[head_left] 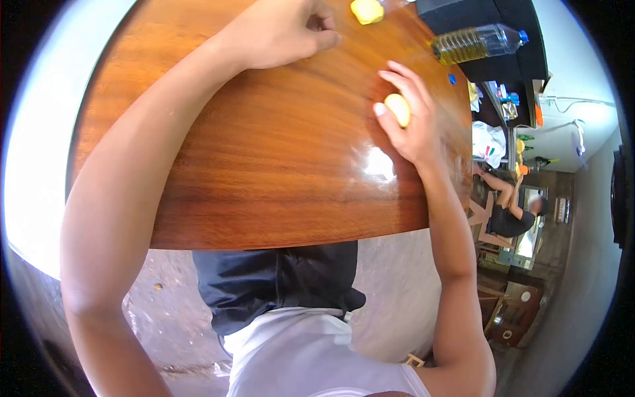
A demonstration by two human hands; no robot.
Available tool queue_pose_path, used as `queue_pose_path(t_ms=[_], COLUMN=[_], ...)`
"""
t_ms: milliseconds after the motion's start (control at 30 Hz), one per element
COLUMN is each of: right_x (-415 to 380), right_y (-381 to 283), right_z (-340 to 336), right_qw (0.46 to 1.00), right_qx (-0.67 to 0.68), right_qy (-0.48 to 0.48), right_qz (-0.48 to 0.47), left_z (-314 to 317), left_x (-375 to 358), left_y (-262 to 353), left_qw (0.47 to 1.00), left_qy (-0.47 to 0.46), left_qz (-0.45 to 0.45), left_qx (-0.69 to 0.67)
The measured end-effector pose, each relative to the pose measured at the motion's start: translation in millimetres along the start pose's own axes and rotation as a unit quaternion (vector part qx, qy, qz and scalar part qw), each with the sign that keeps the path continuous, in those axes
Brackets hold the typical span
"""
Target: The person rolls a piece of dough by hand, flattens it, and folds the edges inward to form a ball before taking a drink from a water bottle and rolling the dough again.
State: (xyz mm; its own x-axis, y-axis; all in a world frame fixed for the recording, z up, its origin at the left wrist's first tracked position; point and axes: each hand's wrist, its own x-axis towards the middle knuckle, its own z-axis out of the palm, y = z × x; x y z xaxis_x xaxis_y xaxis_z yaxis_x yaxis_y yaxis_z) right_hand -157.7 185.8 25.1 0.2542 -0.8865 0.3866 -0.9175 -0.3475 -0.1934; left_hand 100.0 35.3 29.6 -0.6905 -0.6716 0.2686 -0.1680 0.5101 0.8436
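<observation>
My left hand (297,30) is over the far part of the brown wooden table (278,165), its fingers curled together; whether anything lies inside them is hidden. My right hand (413,116) is at the right side of the table, thumb and fingers around a small pale yellow lump (398,110). Another yellow lump (367,10) sits at the far edge of the view, to the right of my left hand and touched by neither hand.
A bottle of yellowish liquid (479,44) with a blue cap lies near a black box (522,63) at the upper right. A small blue cap (452,79) is near the table's right edge. Beyond it, a person (512,215) sits apart from the table.
</observation>
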Motion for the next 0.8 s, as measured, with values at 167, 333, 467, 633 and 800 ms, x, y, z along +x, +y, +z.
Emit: queue_pose_path(t_ms=[167, 333, 467, 633, 800], right_x=[-27, -43, -5, -19, -24], right_y=[-37, -7, -6, -46, -6], right_z=[-7, -16, -3, -4, -2], right_qw=[0.988, 1.000, 0.999, 0.988, 0.993], right_qx=[0.082, 0.017, 0.024, 0.114, 0.028], right_qy=[-0.070, -0.013, 0.016, -0.051, 0.050], right_qz=[-0.113, 0.019, 0.037, -0.095, 0.100], left_z=[14, 18, 14, 11, 10], left_x=[6, 8, 7, 8, 11], left_y=[-21, -23, -19, -20, -15], left_qw=[0.998, 0.997, 0.998, 0.999, 0.999], left_qy=[0.047, 0.057, 0.036, 0.047, 0.036], left_qz=[0.035, 0.048, 0.030, 0.009, 0.002], left_qx=[0.021, 0.034, 0.031, 0.026, 0.006])
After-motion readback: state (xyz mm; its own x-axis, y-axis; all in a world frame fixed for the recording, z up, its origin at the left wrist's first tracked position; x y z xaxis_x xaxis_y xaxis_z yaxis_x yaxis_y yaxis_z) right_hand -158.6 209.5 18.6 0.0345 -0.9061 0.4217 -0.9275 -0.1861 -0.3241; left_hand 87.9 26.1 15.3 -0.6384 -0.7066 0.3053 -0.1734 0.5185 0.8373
